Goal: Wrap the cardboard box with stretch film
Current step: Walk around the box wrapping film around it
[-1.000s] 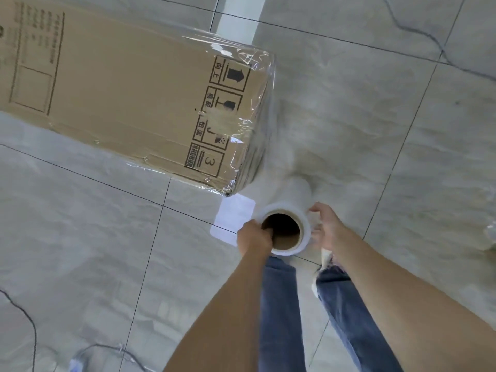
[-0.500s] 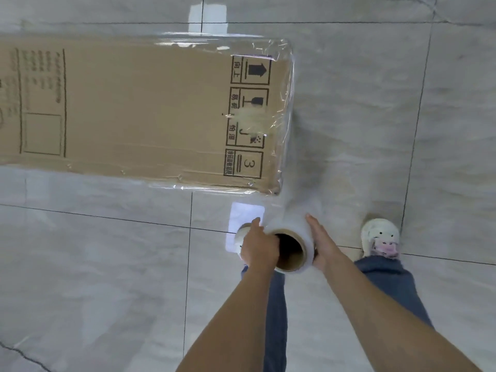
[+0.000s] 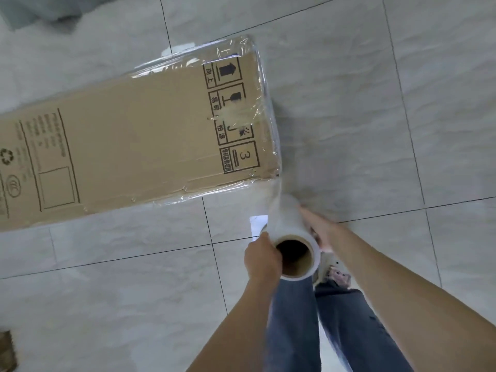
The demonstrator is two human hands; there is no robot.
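From the head camera, the long cardboard box [image 3: 139, 146] lies flat on the tiled floor [image 3: 375, 116], and only the end of the box that bears the printed handling symbols [image 3: 233, 116] shows clear film drawn over it, with glossy wrinkles along that end's edges and corner. The rest of the box, toward the recycling mark, looks like bare cardboard (no sheen there that I can make out). Just off the wrapped corner of the box, the stretch film roll [image 3: 292, 237] is held up with its brown core facing the camera, and a hazy sheet of film runs from the roll to that corner. The left hand [image 3: 261, 260] grips the near rim of the roll, fingers curled into the core; the right hand [image 3: 318, 228] lies along the roll's far side with fingers fairly straight, though blurred. By my judgement the wrapping is at an early stage: one end is covered, and most of the box's length remains to be done.
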